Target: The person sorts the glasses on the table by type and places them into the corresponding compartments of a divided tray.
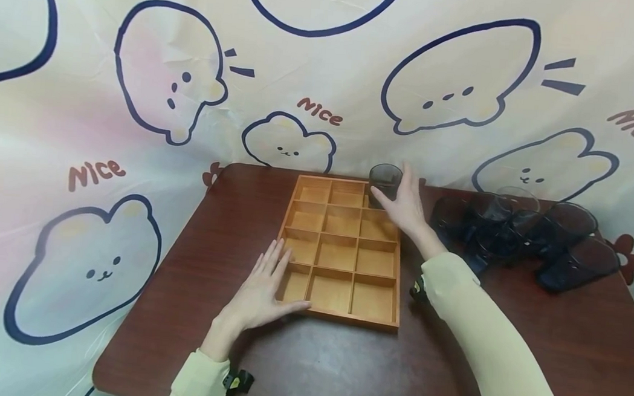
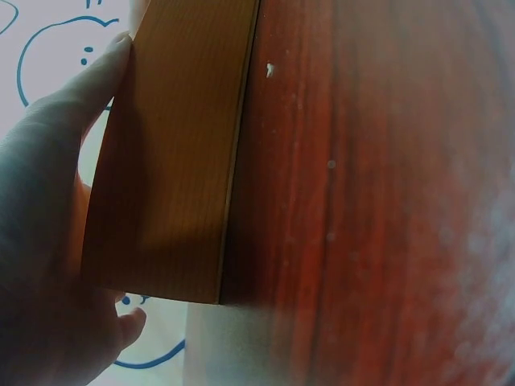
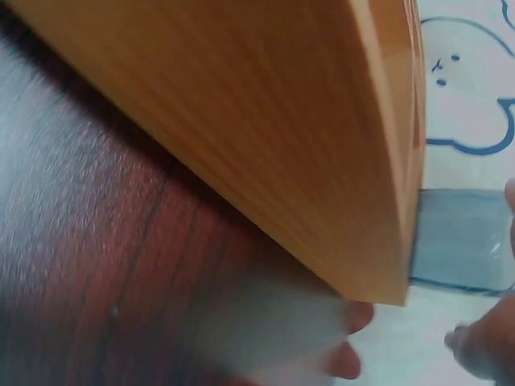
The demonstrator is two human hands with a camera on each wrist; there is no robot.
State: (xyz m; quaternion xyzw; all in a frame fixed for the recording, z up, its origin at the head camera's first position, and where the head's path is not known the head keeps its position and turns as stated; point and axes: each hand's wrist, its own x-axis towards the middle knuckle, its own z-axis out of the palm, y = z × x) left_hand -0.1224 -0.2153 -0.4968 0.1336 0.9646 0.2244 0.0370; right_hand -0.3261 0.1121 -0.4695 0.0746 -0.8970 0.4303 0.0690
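Note:
A wooden tray point(image 1: 354, 275) divided into several square compartments lies on the table. In its far right compartment stands a smoky, see-through glass point(image 1: 386, 177), its upper part above the tray's rim. My right hand point(image 1: 406, 209) is at the glass, thumb in front and fingers on the right. In the right wrist view a gap shows between the thumb point(image 3: 487, 342) and the glass point(image 3: 463, 237). My left hand point(image 1: 256, 294) rests at the tray's near left corner, fingers stretched along its left side and thumb along the front edge.
Several dark, see-through glasses point(image 1: 568, 222) stand close together at the right of the table. A pale cartoon-printed cloth point(image 1: 314, 70) hangs behind the dark red-brown table point(image 1: 198, 263). The tray's other compartments have light wooden floors.

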